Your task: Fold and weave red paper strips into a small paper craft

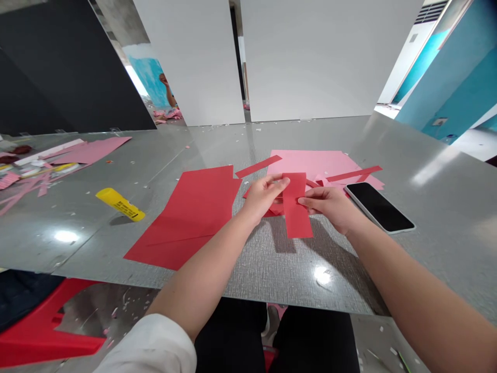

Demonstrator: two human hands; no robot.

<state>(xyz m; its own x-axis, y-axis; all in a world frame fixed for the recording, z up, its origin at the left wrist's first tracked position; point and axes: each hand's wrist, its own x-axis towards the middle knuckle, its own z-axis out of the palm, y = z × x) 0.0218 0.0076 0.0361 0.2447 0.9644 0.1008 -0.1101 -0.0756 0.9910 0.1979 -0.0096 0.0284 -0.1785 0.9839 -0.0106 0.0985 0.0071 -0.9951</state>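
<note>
The left hand and the right hand hold a red paper strip upright between them, above the counter, each pinching one long edge with the fingers curled and not spread. The strip's lower end hangs clear of the hands, and its shadow falls on the counter below. Just behind the hands lie curled red paper scraps, partly hidden by the left hand. Beyond them is a pink paper sheet with two narrow red offcuts on or beside it, one at each side. Left of the hands lies a large red paper sheet, and to the right a black-screened phone rests flat, near the right hand and touching the edge of the pink sheet. Further left, a yellow glue stick lies on its side, and past it is a messy heap of pink paper pieces. Small paper bits are scattered over the counter. Far off, beyond the white panels, another person's raised arm shows above more pink paper.
</note>
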